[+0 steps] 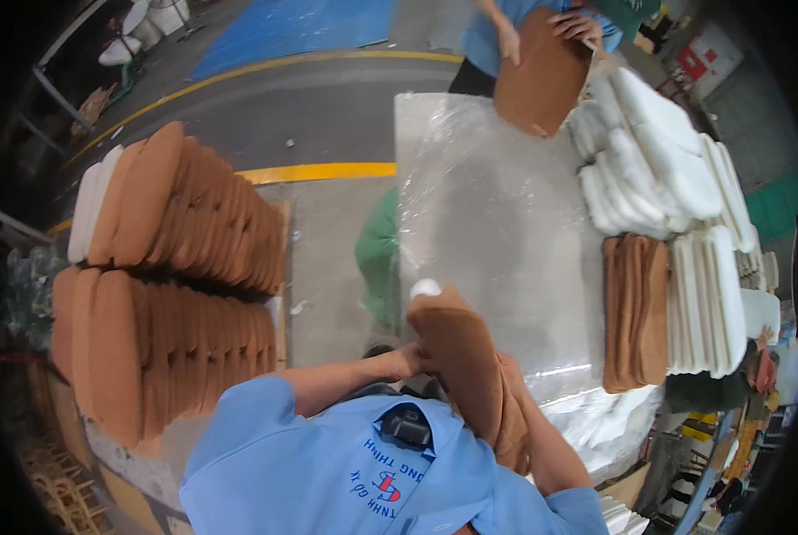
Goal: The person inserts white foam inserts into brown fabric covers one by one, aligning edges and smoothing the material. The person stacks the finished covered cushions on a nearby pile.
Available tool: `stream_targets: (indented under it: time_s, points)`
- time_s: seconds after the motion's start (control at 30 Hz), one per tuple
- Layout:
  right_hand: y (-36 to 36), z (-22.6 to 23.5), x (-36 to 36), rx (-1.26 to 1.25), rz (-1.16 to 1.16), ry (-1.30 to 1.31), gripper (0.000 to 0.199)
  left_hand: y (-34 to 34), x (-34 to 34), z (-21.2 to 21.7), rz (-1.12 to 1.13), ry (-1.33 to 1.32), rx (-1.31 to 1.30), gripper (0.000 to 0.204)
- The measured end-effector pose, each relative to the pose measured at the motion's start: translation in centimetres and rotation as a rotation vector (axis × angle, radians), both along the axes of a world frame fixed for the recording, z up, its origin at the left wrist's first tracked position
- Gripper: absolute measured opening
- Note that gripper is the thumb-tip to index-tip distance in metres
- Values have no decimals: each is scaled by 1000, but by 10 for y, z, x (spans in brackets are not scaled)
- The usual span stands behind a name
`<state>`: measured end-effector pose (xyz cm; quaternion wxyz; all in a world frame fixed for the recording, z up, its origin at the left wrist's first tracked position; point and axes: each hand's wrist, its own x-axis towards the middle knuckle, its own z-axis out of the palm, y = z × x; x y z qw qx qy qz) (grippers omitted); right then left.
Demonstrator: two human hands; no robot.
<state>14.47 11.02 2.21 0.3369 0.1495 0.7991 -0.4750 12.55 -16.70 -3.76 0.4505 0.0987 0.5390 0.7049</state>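
A brown fabric cushion cover [470, 361] stands tilted in front of my body, with a rounded white cushion end [425, 288] showing at its top. My left hand [410, 360] is closed on the cover's left edge. At the opposite edge is my right hand [509, 367], pressed against the fabric; its fingers are hidden by the cover. The lower part of the cover bunches in folds along my right forearm. Beyond it lies a table [497, 241] under clear plastic sheeting.
Stacks of brown cushions [207, 214] stand on the left, with a few white ones at their end. On the table's right are folded brown covers [635, 308] and piled white cushions [706, 299]. Across the table another person holds a brown cushion [541, 76].
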Motion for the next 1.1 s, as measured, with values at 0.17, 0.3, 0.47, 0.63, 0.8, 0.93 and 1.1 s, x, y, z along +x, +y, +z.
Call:
stream_targets:
  time_s: [0.17,0.3,0.47,0.63,0.8,0.93,1.1]
  points:
    - [37,23,35,-552,-684,103,58,114,-62,56,57,-220,203,44]
    - [60,44,45,-841,-962,303,59,202,-94,106,-58,-205,234,45]
    - [24,15,67,-1155,-1431,528,59,265,-87,139,-454,-36,-14,52]
    - [-76,-30,85,-1412,-1909,702,59,239,-78,78,-892,109,-239,61]
    - [-99,-47,107,-974,-2010,592,60,224,-58,31,-941,-10,-314,56]
    - [-25,-67,137,-930,-2017,791,56,255,-53,46,-989,7,-280,50]
    - [50,-40,132,-891,-2048,602,45,280,-63,43,-903,86,-305,43]
